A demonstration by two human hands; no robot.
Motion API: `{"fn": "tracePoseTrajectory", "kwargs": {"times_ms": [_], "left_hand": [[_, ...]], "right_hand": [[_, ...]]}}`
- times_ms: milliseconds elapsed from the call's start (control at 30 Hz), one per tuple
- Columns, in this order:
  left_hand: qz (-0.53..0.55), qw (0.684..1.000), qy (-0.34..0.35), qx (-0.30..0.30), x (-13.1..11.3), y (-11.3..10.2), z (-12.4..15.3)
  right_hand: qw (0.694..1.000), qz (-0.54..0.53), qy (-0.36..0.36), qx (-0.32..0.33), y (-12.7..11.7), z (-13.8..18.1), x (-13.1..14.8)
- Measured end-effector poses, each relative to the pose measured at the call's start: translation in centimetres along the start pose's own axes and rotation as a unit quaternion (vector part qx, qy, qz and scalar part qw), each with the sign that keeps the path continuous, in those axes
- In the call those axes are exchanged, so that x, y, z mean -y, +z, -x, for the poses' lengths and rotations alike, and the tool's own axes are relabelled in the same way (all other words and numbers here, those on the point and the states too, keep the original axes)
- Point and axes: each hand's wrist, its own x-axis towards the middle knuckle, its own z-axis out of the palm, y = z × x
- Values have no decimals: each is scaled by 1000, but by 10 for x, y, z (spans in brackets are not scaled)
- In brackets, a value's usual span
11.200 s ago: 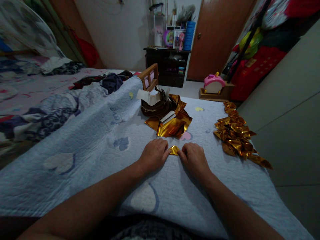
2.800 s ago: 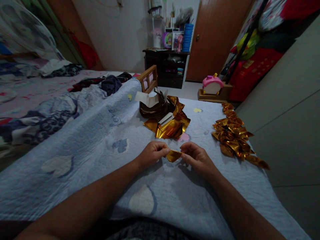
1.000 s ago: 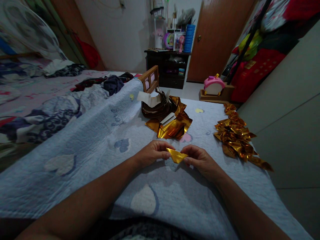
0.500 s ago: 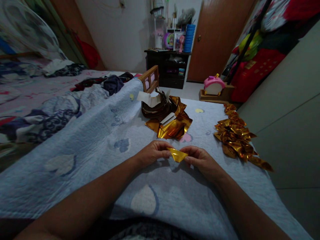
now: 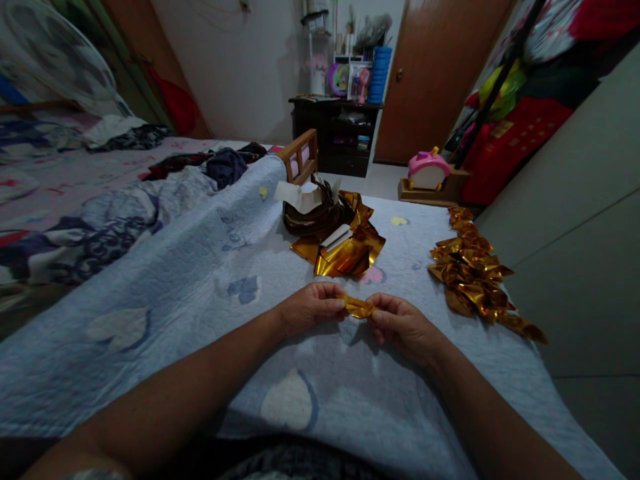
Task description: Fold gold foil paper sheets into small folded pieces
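Both hands are at work here: the left hand [image 5: 317,308] pinches one end of a small folded gold piece [image 5: 359,307] between thumb and fingers, and the right hand [image 5: 397,323] nips the other end! It's stretched between them, just above the pale blue quilt [image 5: 350,407], its shiny middle on show. Right beyond the knuckles, loose gold sheets [image 5: 345,257] lie against a curled dark stack [image 5: 315,219], white paper poking out. And over by the quilt's right edge, look, a long heap of folded gold shapes [image 5: 467,270], well apart from the fingers!
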Motion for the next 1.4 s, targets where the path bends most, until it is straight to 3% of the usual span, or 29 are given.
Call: {"fn": "tracePoseTrajectory", "kwargs": {"times_ms": [233, 567, 833, 1400], "left_hand": [[15, 1000, -11, 10, 0, -3, 0], [-39, 998, -15, 54, 1, -3, 0], [-78, 997, -7, 27, 2, -6, 0], [-6, 1000, -6, 7, 0, 0, 2]], "right_hand": [[999, -23, -2, -29, 1, -1, -3], [999, -40, -15, -8, -1, -2, -5], [999, -52, -6, -11, -2, -1, -4], [999, -13, -26, 24, -1, -2, -4]]}}
